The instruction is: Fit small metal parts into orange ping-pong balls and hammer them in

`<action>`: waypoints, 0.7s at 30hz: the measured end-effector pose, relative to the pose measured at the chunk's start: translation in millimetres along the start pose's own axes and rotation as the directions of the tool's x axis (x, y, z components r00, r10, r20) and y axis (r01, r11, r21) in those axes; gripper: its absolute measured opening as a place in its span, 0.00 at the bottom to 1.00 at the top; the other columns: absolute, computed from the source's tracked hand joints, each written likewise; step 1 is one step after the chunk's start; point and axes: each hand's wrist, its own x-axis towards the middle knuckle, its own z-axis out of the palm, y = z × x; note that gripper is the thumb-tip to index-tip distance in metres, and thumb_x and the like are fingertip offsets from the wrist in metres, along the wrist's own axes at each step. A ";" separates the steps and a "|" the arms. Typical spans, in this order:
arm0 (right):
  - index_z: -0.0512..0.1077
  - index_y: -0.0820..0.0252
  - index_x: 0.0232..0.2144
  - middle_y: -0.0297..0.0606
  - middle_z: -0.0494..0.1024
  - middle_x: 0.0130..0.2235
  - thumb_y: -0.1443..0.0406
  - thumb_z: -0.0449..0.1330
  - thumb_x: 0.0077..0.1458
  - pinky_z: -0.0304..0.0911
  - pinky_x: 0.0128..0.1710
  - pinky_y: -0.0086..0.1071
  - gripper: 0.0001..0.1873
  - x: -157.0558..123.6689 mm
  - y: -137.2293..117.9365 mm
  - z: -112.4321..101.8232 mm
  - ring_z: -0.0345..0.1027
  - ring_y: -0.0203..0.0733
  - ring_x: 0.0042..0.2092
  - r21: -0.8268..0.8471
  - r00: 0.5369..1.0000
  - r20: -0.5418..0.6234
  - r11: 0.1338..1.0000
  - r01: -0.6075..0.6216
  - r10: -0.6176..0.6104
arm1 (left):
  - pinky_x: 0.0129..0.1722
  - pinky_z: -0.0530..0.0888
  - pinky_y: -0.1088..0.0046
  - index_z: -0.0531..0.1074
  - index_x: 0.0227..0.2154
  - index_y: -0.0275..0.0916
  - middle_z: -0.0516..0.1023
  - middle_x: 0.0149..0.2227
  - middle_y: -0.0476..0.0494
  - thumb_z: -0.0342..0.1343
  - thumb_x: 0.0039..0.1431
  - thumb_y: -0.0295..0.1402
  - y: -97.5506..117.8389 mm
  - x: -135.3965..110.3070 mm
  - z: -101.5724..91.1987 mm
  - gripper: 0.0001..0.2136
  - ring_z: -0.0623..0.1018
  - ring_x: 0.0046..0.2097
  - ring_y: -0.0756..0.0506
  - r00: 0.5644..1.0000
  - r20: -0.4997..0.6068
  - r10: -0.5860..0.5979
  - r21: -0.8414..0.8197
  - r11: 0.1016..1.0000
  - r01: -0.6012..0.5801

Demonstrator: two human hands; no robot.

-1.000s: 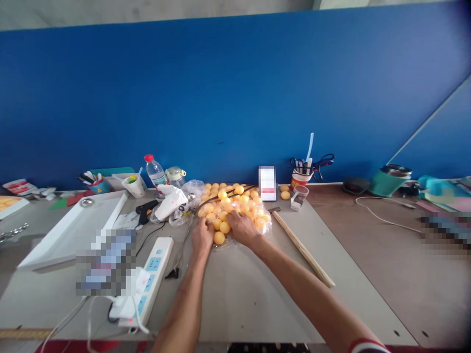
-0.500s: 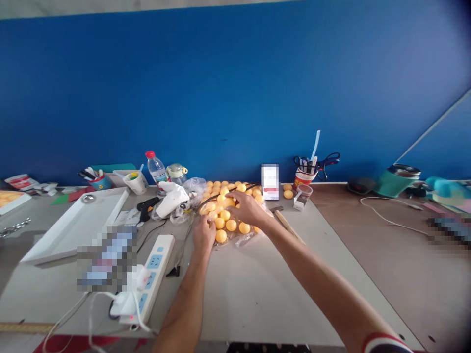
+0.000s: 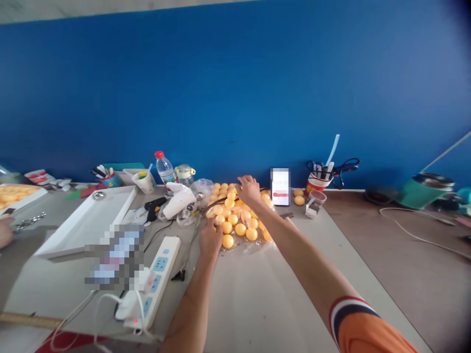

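A heap of orange balls (image 3: 239, 215) lies on clear plastic in the middle of the table. My left hand (image 3: 210, 237) rests at the near left edge of the heap, fingers curled against the balls and the plastic. My right hand (image 3: 249, 189) reaches over the far side of the heap, fingers bent down on the balls there. Two more orange balls (image 3: 299, 197) lie apart, by a red pen cup (image 3: 316, 182). A small white card (image 3: 280, 186) stands just right of my right hand.
Left of the heap are a white glue gun (image 3: 177, 204), a black one, a water bottle (image 3: 164, 168), a white tray (image 3: 86, 221) and a power strip (image 3: 152, 280). Another person's hand (image 3: 4, 231) shows at the far left edge. A teal pot (image 3: 419, 189) and cable lie right.
My right hand has moved from the near side of the heap up and away to its far side. My left hand has stayed at the near left edge. The view has shifted a little.
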 end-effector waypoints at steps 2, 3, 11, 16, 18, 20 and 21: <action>0.70 0.67 0.50 0.53 0.71 0.51 0.65 0.49 0.61 0.59 0.54 0.43 0.19 -13.8 -12.1 -12.7 0.64 0.50 0.53 0.123 0.984 -0.178 0.992 0.020 0.002 | 0.34 0.67 0.73 0.73 0.37 0.38 0.79 0.33 0.40 0.49 0.59 0.29 0.0 -0.5 0.2 0.08 0.77 0.35 0.45 1.000 0.000 -0.010 0.001 1.000 0.010; 0.70 0.66 0.49 0.53 0.71 0.51 0.65 0.49 0.61 0.61 0.52 0.41 0.18 -26.6 -18.3 -20.6 0.65 0.48 0.51 0.205 0.971 -0.234 0.974 0.094 -0.045 | 0.34 0.67 0.73 0.73 0.37 0.38 0.79 0.33 0.40 0.49 0.59 0.29 0.1 -0.7 0.2 0.08 0.77 0.36 0.44 1.000 -0.001 -0.012 0.000 1.000 0.012; 0.73 0.60 0.40 0.43 0.76 0.42 0.67 0.53 0.58 0.68 0.35 0.32 0.11 -163.8 -49.2 -32.8 0.71 0.41 0.36 0.167 0.851 0.307 0.904 0.393 -0.427 | 0.34 0.67 0.74 0.73 0.34 0.38 0.79 0.33 0.42 0.51 0.58 0.29 0.3 0.3 -4.4 0.06 0.77 0.36 0.45 1.000 0.029 0.001 -0.061 0.998 0.001; 0.61 0.59 0.58 0.49 0.72 0.51 0.69 0.51 0.59 0.70 0.34 0.38 0.24 -164.1 -56.7 -13.7 0.71 0.46 0.38 -0.087 0.849 0.438 0.926 0.368 -0.296 | 0.31 0.65 0.74 0.72 0.33 0.37 0.78 0.31 0.42 0.52 0.58 0.30 0.3 -0.3 -9.0 0.05 0.76 0.33 0.45 0.999 0.050 -0.005 -0.073 0.997 0.009; 0.60 0.57 0.59 0.50 0.71 0.52 0.70 0.51 0.59 0.70 0.34 0.39 0.25 -158.3 -59.0 -11.1 0.72 0.46 0.38 -0.133 0.857 0.464 0.939 0.319 -0.225 | 0.31 0.66 0.74 0.72 0.33 0.37 0.79 0.32 0.42 0.53 0.58 0.31 -0.1 -1.0 -9.7 0.05 0.76 0.34 0.45 0.998 0.055 -0.004 -0.080 0.997 0.009; 0.64 0.58 0.54 0.50 0.71 0.51 0.71 0.51 0.58 0.69 0.34 0.39 0.22 -155.3 -60.2 -9.4 0.73 0.46 0.37 -0.173 0.854 0.499 0.950 0.262 -0.145 | 0.32 0.66 0.74 0.72 0.32 0.38 0.79 0.33 0.42 0.51 0.59 0.31 -0.7 -1.2 -9.3 0.06 0.77 0.35 0.45 0.999 0.045 -0.011 -0.092 0.996 0.015; 0.66 0.58 0.51 0.50 0.72 0.51 0.72 0.51 0.58 0.68 0.35 0.39 0.19 -154.8 -60.3 -8.7 0.73 0.47 0.37 -0.181 0.851 0.511 0.953 0.243 -0.120 | 0.32 0.67 0.73 0.72 0.32 0.39 0.79 0.33 0.43 0.50 0.59 0.32 -1.0 -1.0 -8.7 0.06 0.77 0.35 0.45 0.999 0.040 -0.013 -0.100 0.995 0.017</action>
